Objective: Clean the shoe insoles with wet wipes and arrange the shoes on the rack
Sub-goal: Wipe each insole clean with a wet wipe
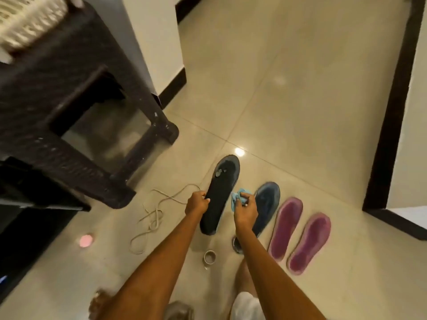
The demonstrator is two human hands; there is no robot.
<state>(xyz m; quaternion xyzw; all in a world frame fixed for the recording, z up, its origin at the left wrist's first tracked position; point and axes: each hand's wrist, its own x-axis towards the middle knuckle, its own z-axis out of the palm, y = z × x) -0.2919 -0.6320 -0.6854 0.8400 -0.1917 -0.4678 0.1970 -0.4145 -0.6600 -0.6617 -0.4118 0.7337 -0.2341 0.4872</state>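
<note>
My left hand (197,202) gripped the dark insole (219,195), its long axis pointing away; just right, my right hand (245,210) pinched the wipe (238,198).

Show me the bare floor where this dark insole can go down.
Bare tile lies beyond the toes of the purple insoles, toward the dark doorframe, and to the right of the far purple insole. Crowded: the lace, tape roll and blue insole ring the hands.
</note>
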